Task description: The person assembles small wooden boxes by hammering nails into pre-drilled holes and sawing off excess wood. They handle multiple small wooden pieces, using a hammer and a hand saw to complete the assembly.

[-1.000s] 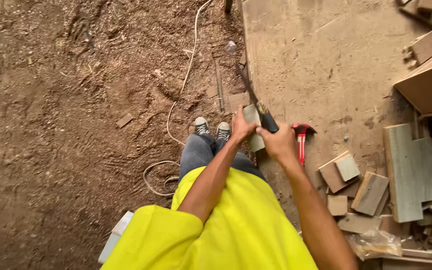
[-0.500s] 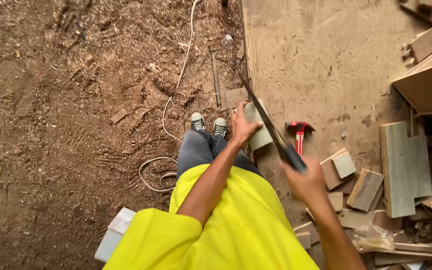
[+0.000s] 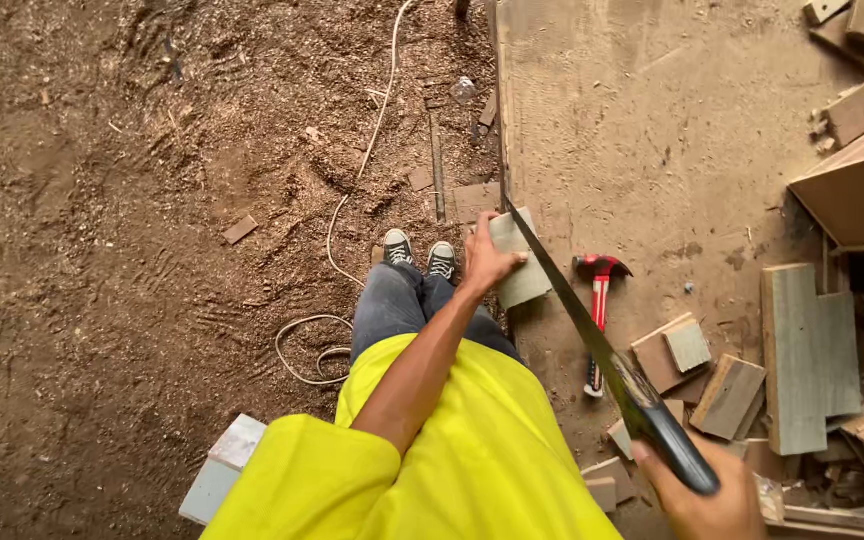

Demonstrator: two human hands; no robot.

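Head view: right hand (image 3: 707, 500) grips handsaw (image 3: 592, 345); left hand (image 3: 487, 262) probably steadies board (image 3: 522, 262).

A single camera sits on the person's head and looks almost straight down the front of the body, so the yellow shirt (image 3: 452, 450) fills the bottom middle of the frame and the two sneakers (image 3: 419, 256) appear near the centre, far below the lens. The view is close to the arms and wide beyond them: the left hand (image 3: 489, 262) lies mid-frame, the right hand (image 3: 704, 500) is cut by the lower edge. The sawdust-covered ground (image 3: 132, 250) takes the left half, the plywood tabletop (image 3: 652, 130) the right. No second view overlaps it.
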